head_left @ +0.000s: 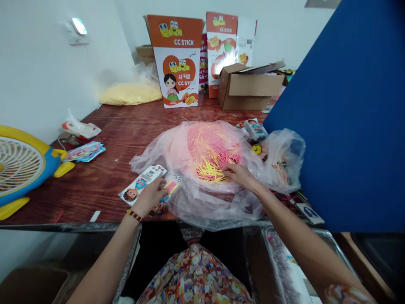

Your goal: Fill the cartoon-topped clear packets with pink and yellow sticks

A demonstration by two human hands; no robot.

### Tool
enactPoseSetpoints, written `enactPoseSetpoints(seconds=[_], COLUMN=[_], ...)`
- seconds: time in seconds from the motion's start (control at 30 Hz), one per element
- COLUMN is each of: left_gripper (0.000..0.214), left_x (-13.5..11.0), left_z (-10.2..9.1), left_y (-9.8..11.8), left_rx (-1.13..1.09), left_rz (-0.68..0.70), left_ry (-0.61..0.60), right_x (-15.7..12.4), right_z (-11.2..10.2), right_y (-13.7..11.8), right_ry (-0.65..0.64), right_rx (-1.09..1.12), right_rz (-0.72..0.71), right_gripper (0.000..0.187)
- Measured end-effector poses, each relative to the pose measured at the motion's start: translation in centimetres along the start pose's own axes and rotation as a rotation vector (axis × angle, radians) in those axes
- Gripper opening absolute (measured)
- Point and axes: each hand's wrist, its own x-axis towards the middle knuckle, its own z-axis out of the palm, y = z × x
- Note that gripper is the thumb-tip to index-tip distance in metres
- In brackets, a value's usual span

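Note:
My left hand (153,195) has its fingers closed on the edge of a small clear packet (171,185) with pink and yellow sticks inside, near the table's front edge. Just left of it lies a stack of printed cardboard sleeves (144,183) showing a cartoon figure. A large clear plastic bag (177,143) lies spread open at the middle, full of thin pink and yellow sticks (211,162). Against the right side of that heap, my right hand (238,175) pinches at the sticks; how many are between the fingertips is hidden.
At the back stand printed cartons (182,80) and an open brown box (249,90). A yellow-filled bag (131,93) lies at back left, a fan (22,164) at left. Right are small packs (255,128), another plastic bag (286,156) and a blue panel (344,126).

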Motion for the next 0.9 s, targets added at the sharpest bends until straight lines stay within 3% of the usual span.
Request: enactPoseSetpoints(seconds=[0.1,0.17,0.27,0.37,0.53,0.67,0.9], left_gripper=[0.044,0.050,0.050,0.049,0.053,0.058,0.064], left_x=[0.0,-0.2,-0.2,0.1,0.9,1.2,2.4], left_z=[1.3,1.2,-0.1,-2.2,-3.5,-3.0,-3.3], left_y=[-0.4,-0.7,-1.0,-1.5,-2.9,-3.5,-4.6], left_rx=[0.266,0.327,0.323,0.444,0.684,0.668,0.535], left_rz=[0.046,0.057,0.041,-0.035,-0.233,-0.241,-0.307], left_ry=[0.067,0.109,0.180,0.242,0.224,0.138,0.101], right_x=[-0.1,0.0,0.5,1.2,2.4,3.6,5.9], right_z=[-1.1,-1.5,-1.4,-1.3,-1.6,-0.7,1.2], right_y=[0.1,0.0,-0.2,-0.1,-0.1,-1.1,-2.2], right_ry=[-0.042,-0.111,-0.189,-0.156,-0.033,-0.059,-0.185], right_rx=[-0.192,-0.292,-0.397,-0.437,-0.464,-0.568,-0.611], right_rz=[0.032,0.007,-0.106,-0.149,0.123,0.289,0.400], right_gripper=[0.018,0.018,0.016,0.019,0.026,0.036,0.040])
